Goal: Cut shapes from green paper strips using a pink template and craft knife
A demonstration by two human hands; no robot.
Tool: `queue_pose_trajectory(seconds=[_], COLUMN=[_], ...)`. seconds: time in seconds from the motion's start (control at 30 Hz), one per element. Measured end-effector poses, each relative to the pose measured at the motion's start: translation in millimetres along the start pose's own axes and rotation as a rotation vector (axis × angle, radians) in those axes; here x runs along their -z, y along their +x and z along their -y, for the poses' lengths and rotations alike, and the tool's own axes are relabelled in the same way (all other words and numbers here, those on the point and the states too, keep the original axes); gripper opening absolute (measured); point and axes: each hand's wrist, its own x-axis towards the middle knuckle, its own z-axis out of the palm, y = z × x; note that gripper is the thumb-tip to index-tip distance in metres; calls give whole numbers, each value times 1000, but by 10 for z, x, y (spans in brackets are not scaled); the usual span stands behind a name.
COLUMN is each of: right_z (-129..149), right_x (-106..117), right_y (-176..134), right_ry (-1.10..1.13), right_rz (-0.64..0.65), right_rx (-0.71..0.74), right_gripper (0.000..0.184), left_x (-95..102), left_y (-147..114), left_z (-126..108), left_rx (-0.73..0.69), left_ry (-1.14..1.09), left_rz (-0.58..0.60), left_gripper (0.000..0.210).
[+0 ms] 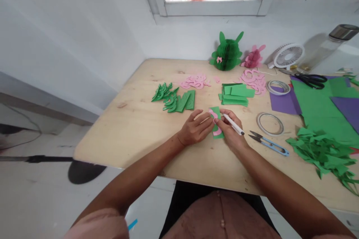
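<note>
A small green paper piece (219,133) lies on the table between my two hands, with a curved pink paper cutout (215,113) on top of it. My left hand (198,127) comes from the left, its fingers bent and together, holding the left edge of the green paper and the cutout. In my right hand (231,126) a white pen (233,124) rests slantwise, its dark end pointing down to the right. The right thumb and fingers also touch the pink cutout and the paper's right edge.
Behind my hands lie cut green shapes (170,99), pink cutouts (195,81) and green strips (237,94). To the right are blue thread snips (269,145), tape rolls (270,124), green scraps (325,153) and black scissors (311,80). A green honeycomb paper figure (228,54) and fan (288,56) stand by the wall.
</note>
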Motion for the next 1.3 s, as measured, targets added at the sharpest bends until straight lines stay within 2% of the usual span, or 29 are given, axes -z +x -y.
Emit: queue_pose_trajectory(seconds=[0.3,0.47,0.6,0.77,0.9,1.3], right_z=[1,16,86,133,114,121], right_x=[15,39,76,128,112,85], right_y=[-3,7,29,52,36,26], right_ry=[-90,-204,-324,-325,-309,-305], right_rz=[22,59,29,-47,-52,-38], right_rx=[30,76,112,129,173,175], right_gripper=[41,40,38,38,34,33], left_x=[-13,-4,0,-24,-44,-57], left_y=[-45,-80,-118,-138,-124,-64], left_z=[-6,11,29,30,33,85], left_rx=[6,11,32,37,21,-59], left_ry=[-9,-37,-58,-93,-113,-140], left_rz=[11,28,49,112,183,330], left_gripper=[11,10,8,11,17,26])
